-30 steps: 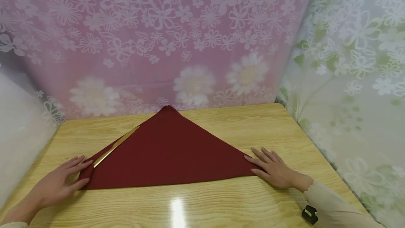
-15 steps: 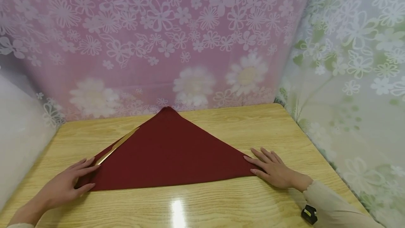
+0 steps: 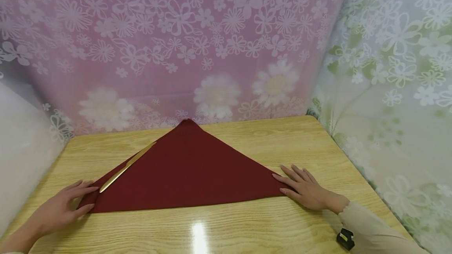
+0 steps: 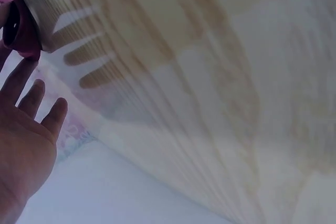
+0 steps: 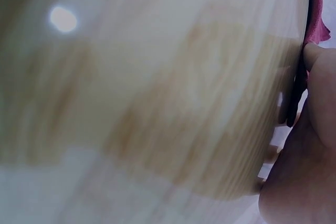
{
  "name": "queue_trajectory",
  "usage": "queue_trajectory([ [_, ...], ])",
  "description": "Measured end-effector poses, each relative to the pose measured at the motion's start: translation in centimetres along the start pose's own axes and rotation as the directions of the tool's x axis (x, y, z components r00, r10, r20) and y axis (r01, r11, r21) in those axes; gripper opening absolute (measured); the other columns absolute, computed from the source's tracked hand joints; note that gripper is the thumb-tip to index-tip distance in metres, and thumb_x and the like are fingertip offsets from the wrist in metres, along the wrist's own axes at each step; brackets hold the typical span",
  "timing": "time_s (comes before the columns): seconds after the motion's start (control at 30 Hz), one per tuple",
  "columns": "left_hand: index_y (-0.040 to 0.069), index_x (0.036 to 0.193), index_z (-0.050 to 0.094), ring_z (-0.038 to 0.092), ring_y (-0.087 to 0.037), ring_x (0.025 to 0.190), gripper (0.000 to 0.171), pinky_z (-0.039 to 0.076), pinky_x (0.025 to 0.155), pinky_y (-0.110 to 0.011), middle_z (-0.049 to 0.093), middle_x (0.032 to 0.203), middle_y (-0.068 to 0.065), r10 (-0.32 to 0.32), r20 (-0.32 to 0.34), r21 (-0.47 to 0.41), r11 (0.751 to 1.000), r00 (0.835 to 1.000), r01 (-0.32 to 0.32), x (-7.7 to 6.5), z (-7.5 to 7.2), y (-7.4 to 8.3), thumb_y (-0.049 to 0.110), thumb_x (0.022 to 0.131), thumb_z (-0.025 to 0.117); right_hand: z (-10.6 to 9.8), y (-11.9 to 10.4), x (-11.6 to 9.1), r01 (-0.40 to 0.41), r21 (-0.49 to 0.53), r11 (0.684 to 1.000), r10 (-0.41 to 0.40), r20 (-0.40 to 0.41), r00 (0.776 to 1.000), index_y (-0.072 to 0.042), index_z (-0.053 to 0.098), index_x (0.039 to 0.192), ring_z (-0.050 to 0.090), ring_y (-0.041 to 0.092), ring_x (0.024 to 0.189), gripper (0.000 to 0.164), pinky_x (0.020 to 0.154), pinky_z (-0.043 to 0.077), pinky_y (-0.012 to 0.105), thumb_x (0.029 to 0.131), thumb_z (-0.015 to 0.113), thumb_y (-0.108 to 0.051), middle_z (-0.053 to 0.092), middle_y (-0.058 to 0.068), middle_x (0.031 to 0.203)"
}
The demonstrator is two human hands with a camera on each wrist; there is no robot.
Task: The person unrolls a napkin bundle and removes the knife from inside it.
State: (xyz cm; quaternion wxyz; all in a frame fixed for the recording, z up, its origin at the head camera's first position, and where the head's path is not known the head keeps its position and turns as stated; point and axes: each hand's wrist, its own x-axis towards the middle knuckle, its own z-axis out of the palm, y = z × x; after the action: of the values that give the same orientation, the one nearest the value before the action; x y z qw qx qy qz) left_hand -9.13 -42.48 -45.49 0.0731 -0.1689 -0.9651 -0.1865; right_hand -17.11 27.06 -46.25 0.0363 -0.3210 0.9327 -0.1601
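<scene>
A dark red cloth (image 3: 190, 171), folded into a wide triangle, lies on the table with its peak at the back edge. Along its left slope shows a long, shiny gold strip (image 3: 123, 171), tapered like a table knife. My left hand (image 3: 60, 209) pinches the cloth's left corner, index finger above and thumb by the front edge. Seen from the left wrist, the cloth (image 4: 25, 32) rises in a small fold between the fingers. Over the right corner, my right hand (image 3: 308, 189) rests flat with fingers spread. In the right wrist view the red cloth (image 5: 315, 11) sits beside the thumb.
The table (image 3: 254, 226) has a glossy wood-grain top. A pink flowered curtain (image 3: 159, 62) hangs right behind its back edge. A pale flowered curtain (image 3: 392, 120) runs along the right side. A small black device (image 3: 345, 239) sits at the right sleeve.
My left hand slid right over the corner, then back left, and more of the gold strip's lower end shows now. The right hand has stayed in place.
</scene>
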Motion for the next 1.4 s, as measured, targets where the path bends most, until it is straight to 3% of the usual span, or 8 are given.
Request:
queue_trajectory([
  [0.07, 0.009, 0.12, 0.065, 0.032, -0.045, 0.132, 0.043, 0.01, 0.099, -0.005, 0.051, 0.134, -0.022, -0.04, 0.013, -0.017, 0.999, 0.999, 0.04, -0.2, -0.1, -0.1, 0.028, 0.083, 0.076, 0.0, 0.0, 0.0, -0.006, -0.003, 1.0, 0.006, 0.009, 1.0, -0.024, 0.041, 0.147, 0.014, 0.047, 0.138, 0.048, 0.102, 0.008, 0.069, 0.102, 0.046, -0.037, 0.025, 0.016, 0.154],
  [0.2, 0.007, 0.122, 0.063, 0.028, -0.049, 0.132, 0.047, 0.027, 0.103, -0.046, 0.048, 0.136, -0.025, -0.098, 0.055, -0.05, 0.994, 0.994, 0.101, -0.3, -0.4, -0.2, 0.033, 0.084, 0.074, 0.1, 0.1, 0.0, -0.009, -0.01, 1.0, 0.009, 0.015, 1.0, -0.024, 0.04, 0.148, 0.014, 0.047, 0.138, 0.048, 0.103, 0.008, 0.069, 0.102, 0.045, -0.036, 0.025, 0.016, 0.154],
  [0.37, 0.006, 0.123, 0.061, 0.025, -0.045, 0.135, 0.05, 0.032, 0.088, -0.062, 0.046, 0.136, -0.026, -0.089, 0.068, -0.068, 0.993, 0.994, 0.093, -0.2, -0.5, -0.1, 0.03, 0.082, 0.076, 0.1, 0.0, 0.0, -0.01, -0.013, 1.0, 0.01, 0.012, 1.0, -0.023, 0.04, 0.148, 0.014, 0.047, 0.138, 0.048, 0.103, 0.008, 0.069, 0.102, 0.044, -0.037, 0.025, 0.016, 0.154],
  [0.47, 0.012, 0.125, 0.061, 0.02, -0.025, 0.141, 0.052, 0.03, 0.094, -0.052, 0.045, 0.138, -0.022, -0.093, 0.063, -0.058, 0.994, 0.994, 0.097, -0.1, -0.4, 0.0, 0.029, 0.079, 0.079, 0.1, -0.1, 0.0, -0.011, -0.013, 1.0, 0.011, 0.013, 1.0, -0.023, 0.04, 0.148, 0.014, 0.047, 0.138, 0.048, 0.102, 0.008, 0.069, 0.102, 0.044, -0.036, 0.024, 0.016, 0.154],
  [0.7, 0.013, 0.115, 0.065, 0.024, -0.035, 0.138, 0.049, 0.016, 0.107, -0.03, 0.045, 0.137, -0.024, -0.045, 0.018, -0.057, 0.997, 0.999, 0.046, 0.3, -0.2, 0.2, 0.019, 0.07, 0.083, 0.1, -0.1, 0.0, -0.013, -0.014, 1.0, 0.013, 0.011, 1.0, -0.024, 0.039, 0.148, 0.014, 0.048, 0.138, 0.048, 0.102, 0.008, 0.069, 0.102, 0.044, -0.037, 0.024, 0.016, 0.154],
  [0.8, 0.015, 0.109, 0.064, 0.018, -0.018, 0.14, 0.046, 0.006, 0.099, -0.008, 0.047, 0.135, -0.023, -0.042, -0.001, -0.057, 0.998, 0.999, 0.041, 0.1, -0.2, 0.1, 0.014, 0.067, 0.083, 0.1, 0.0, 0.0, -0.011, -0.018, 1.0, 0.011, 0.009, 1.0, -0.024, 0.04, 0.148, 0.014, 0.047, 0.138, 0.048, 0.102, 0.008, 0.069, 0.102, 0.044, -0.037, 0.024, 0.016, 0.154],
  [0.9, 0.013, 0.109, 0.063, 0.014, -0.008, 0.139, 0.046, 0.004, 0.096, -0.005, 0.047, 0.134, -0.022, -0.042, -0.004, -0.061, 0.997, 0.999, 0.042, 0.0, -0.3, -0.2, 0.011, 0.067, 0.082, 0.1, 0.0, 0.0, -0.008, -0.022, 1.0, 0.008, 0.01, 1.0, -0.023, 0.04, 0.148, 0.014, 0.047, 0.138, 0.048, 0.102, 0.009, 0.069, 0.102, 0.044, -0.036, 0.024, 0.016, 0.154],
  [1.4, 0.008, 0.093, 0.058, 0.035, -0.063, 0.117, 0.037, 0.002, 0.091, 0.001, 0.049, 0.122, -0.037, -0.062, -0.033, -0.103, 0.993, 0.998, 0.058, -0.4, -0.4, -2.7, 0.001, 0.065, 0.08, 0.2, 0.1, 0.0, -0.007, -0.023, 1.0, 0.008, 0.026, 1.0, -0.024, 0.037, 0.149, 0.013, 0.047, 0.138, 0.048, 0.102, 0.007, 0.069, 0.103, 0.042, -0.037, 0.022, 0.016, 0.155],
])
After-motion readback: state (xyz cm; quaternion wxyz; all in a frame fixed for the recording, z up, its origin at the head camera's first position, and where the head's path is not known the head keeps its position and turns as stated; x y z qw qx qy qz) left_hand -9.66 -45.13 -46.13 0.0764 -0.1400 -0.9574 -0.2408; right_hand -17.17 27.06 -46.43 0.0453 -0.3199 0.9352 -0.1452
